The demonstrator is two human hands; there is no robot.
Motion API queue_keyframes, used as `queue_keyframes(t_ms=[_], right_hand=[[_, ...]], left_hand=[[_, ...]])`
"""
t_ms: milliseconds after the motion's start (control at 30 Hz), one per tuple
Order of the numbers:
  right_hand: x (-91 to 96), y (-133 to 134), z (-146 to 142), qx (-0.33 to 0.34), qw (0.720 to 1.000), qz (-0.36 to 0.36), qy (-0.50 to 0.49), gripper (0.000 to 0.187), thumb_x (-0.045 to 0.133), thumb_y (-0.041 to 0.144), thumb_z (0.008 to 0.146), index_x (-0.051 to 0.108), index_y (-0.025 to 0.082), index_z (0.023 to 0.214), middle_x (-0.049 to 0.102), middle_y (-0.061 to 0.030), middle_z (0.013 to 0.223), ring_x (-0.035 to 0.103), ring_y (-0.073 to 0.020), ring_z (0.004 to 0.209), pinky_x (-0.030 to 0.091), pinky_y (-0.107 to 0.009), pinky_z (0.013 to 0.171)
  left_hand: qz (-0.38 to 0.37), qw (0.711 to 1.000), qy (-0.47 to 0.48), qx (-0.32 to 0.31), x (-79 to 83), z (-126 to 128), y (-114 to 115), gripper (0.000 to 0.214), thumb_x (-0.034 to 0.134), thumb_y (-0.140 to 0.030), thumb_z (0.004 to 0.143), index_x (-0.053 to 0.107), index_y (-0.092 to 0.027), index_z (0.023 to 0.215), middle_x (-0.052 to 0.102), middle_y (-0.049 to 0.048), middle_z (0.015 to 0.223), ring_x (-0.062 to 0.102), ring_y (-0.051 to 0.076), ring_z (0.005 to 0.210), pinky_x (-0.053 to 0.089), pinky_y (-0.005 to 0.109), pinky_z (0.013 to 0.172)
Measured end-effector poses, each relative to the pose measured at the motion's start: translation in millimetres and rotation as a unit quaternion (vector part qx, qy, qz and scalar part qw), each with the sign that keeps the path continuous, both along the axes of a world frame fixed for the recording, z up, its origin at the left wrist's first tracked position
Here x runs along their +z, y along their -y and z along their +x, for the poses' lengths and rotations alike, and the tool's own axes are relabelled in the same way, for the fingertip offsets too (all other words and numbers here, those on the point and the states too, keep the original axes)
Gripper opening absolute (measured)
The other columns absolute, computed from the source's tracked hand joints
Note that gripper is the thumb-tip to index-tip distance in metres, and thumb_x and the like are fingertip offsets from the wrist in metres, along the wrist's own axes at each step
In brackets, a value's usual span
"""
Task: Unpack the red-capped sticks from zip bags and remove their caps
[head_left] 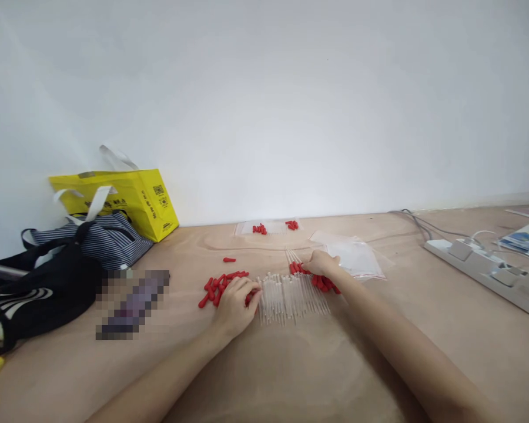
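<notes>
A spread of thin clear plastic tubes [291,296] lies on the wooden table [291,376] in front of me. Loose red caps [218,284] sit in a pile left of the tubes. My left hand [235,305] rests at the edge of that pile with fingers curled, touching caps and tube ends. Capped tubes with red tips [324,283] lie at the right. My right hand [321,262] is closed over the top of them, fingers pinched on tubes.
Clear zip bags [355,255] lie behind my right hand; another bag with red caps [268,227] sits by the wall. A yellow bag [127,197], striped bag [103,241] and black bag [39,294] stand at left. A white power strip [489,270] with cables lies at right.
</notes>
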State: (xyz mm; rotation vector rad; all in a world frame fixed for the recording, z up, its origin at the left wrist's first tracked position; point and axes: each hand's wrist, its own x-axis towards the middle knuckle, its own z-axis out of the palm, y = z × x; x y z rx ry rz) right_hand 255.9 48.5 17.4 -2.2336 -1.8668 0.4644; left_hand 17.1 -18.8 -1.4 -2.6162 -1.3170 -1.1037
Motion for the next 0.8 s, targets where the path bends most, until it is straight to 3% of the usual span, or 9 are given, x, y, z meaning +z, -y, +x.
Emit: queue_keyframes(t_ms=[133,300,400,500,667,800], right_hand=[[7.7,16.0,-3.5,0.015,0.999,0.043,0.003,0.029,0.048,0.031,0.076,0.054,0.016,0.053,0.061,-0.0069,0.058,0.057,-0.0235,0.071,0.027,-0.042,0.076],[0.3,65.1,-10.0,0.106,0.982,0.157,-0.010,0.015,0.045,0.025,0.081,0.054,0.018,0.071,0.062,-0.0026,0.080,0.053,-0.0161,0.082,0.025,-0.031,0.076],[-18.6,93.3,-13.1,0.237,0.910,0.340,-0.027,0.020,0.046,0.024,0.081,0.049,0.017,0.063,0.057,0.0004,0.063,0.049,-0.0139,0.071,0.024,-0.031,0.074],[-35.9,107.8,-17.0,0.298,0.846,0.442,-0.015,0.024,0.045,0.021,0.082,0.046,0.016,0.059,0.053,0.0014,0.056,0.043,-0.0119,0.062,0.023,-0.030,0.071],[-45.2,110.3,-24.3,0.324,0.816,0.478,-0.011,0.021,0.044,0.018,0.082,0.050,0.016,0.062,0.054,0.0015,0.058,0.042,-0.0108,0.062,0.023,-0.031,0.074],[-44.7,111.1,-26.8,0.312,0.825,0.470,-0.017,0.013,0.048,0.022,0.081,0.057,0.017,0.074,0.057,0.0006,0.064,0.044,-0.0117,0.066,0.023,-0.031,0.073]], left_hand=[[0.068,0.998,0.000,0.015,-6.2,-12.6,7.5,0.012,0.047,-0.019,0.079,0.059,-0.019,0.076,0.059,0.0022,0.074,0.052,0.016,0.076,0.040,0.031,0.073],[0.191,0.981,-0.023,0.023,-1.8,1.1,20.6,0.014,0.051,-0.022,0.078,0.063,-0.021,0.085,0.062,0.0050,0.086,0.051,0.019,0.085,0.035,0.035,0.078],[0.255,0.966,-0.045,0.014,-3.5,12.9,28.8,0.018,0.051,-0.026,0.080,0.062,-0.026,0.094,0.063,0.0042,0.094,0.051,0.020,0.087,0.031,0.036,0.078],[0.274,0.959,-0.073,0.007,-8.1,20.4,33.5,0.018,0.049,-0.029,0.083,0.061,-0.027,0.097,0.066,0.0009,0.090,0.052,0.017,0.082,0.027,0.035,0.074],[0.245,0.962,-0.122,0.009,-11.0,21.6,34.2,0.021,0.042,-0.019,0.086,0.061,-0.025,0.084,0.064,-0.0023,0.069,0.051,0.013,0.069,0.024,0.034,0.073],[0.218,0.961,-0.170,0.003,-9.3,19.9,34.1,0.019,0.044,-0.013,0.082,0.060,-0.022,0.080,0.060,-0.0013,0.063,0.049,0.013,0.067,0.025,0.033,0.073]])
